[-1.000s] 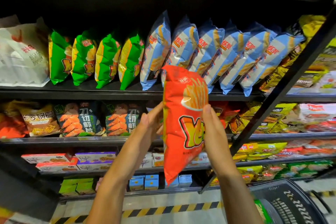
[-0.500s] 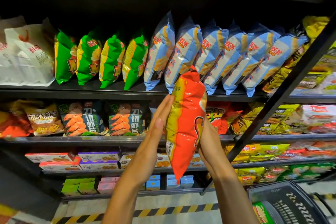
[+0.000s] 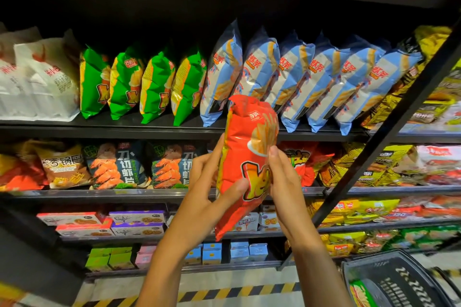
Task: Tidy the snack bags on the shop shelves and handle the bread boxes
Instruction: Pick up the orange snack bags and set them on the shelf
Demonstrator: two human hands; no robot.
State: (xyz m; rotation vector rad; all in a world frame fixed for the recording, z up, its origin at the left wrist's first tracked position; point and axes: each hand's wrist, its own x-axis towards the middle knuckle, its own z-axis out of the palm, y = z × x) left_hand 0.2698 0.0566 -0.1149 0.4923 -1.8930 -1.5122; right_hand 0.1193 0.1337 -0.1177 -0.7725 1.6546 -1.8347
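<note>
I have the red bag (image 3: 245,162) upright in front of the shelves (image 3: 149,129), level with the second and third rows. My left hand (image 3: 209,197) grips its left edge, thumb across the front and fingers curled behind. My right hand (image 3: 284,182) pinches the right edge, thumb pressed on the front. Behind it stand blue bags (image 3: 294,77), with green bags (image 3: 142,85) to their left. Boxes (image 3: 104,223) lie on a lower shelf. A basket (image 3: 399,281) sits at lower right.
</note>
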